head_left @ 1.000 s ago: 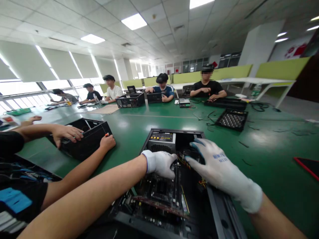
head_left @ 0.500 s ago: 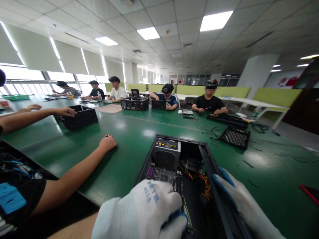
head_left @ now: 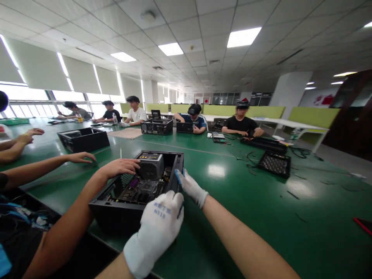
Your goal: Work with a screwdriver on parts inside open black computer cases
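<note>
Computer case point(head_left: 119, 217) sits open side up on the green table point(head_left: 215, 224), with a power box point(head_left: 151, 168) at its far end and a circuit board point(head_left: 141, 189) beside it inside. Left hand point(head_left: 162, 213), in a white glove, is at the case's near right corner — its fingers are bent and the tips mostly hidden, so I cannot tell whether it grips the edge. Right hand point(head_left: 192, 188), gloved too, is open, its fingers nearly straight against the outer right side of the case, closed round nothing. A co-worker's bare hand point(head_left: 123, 166) reaches over the left rim, near the power box; another bare hand point(head_left: 82, 157) is over the table, near a second black case point(head_left: 87, 141). Well off to the right lies a black tray point(head_left: 274, 163) — dark scraps of cable point(head_left: 251, 168) are strewn near it
</note>
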`<state>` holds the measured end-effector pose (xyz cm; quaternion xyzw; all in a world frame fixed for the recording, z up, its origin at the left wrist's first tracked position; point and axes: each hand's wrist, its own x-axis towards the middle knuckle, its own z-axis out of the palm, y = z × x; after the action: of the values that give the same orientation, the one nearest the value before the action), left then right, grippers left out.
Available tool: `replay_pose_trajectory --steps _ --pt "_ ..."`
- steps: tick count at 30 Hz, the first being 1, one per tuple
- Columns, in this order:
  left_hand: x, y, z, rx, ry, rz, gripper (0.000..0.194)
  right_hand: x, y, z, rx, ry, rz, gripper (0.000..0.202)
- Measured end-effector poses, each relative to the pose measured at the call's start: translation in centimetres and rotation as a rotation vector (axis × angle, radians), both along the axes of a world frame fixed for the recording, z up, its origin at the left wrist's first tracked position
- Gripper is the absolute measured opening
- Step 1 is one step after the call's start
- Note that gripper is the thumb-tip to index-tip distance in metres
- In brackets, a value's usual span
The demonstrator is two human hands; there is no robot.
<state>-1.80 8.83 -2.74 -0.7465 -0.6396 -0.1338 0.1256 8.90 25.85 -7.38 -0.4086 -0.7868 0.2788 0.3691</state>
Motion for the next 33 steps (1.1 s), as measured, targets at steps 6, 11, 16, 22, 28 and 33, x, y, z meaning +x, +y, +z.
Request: replay_pose_trajectory --steps 6,11,16,22,28,33 --pt "-6.8 4.9 -0.7 0.178 0.012 0.139 0.015 2.5 -2.3 -3.7 -0.099 -0.072 0.082 0.073" --pt "-7.8 8.2 -3.3 0.195 -0.267 0.265 0.021 10.0 -5.9 -5.2 -0.231 -0.140 -0.033 0.090" --pt "-1.1 8.0 -9.3 -0.038 -0.436 0.016 0.026 17.6 -8.2 -6.8 -0.226 -0.148 -0.215 0.088" --pt "7.3 8.4 -12.2 -0.234 -0.456 -0.176 0.035 22.3 -8.6 -11.0 -0.083 -0.169 -0.422 0.075" --pt "9.6 9.7 -14.2 -0.197 -0.421 -0.150 0.033 23.8 -7.2 -14.0 0.431 -0.355 -0.310 0.045" --pt "9.1 9.6 -14.5 -0.171 -0.392 -0.166 0.032 23.6 -6.6 -13.5 0.484 -0.439 -0.258 0.041"
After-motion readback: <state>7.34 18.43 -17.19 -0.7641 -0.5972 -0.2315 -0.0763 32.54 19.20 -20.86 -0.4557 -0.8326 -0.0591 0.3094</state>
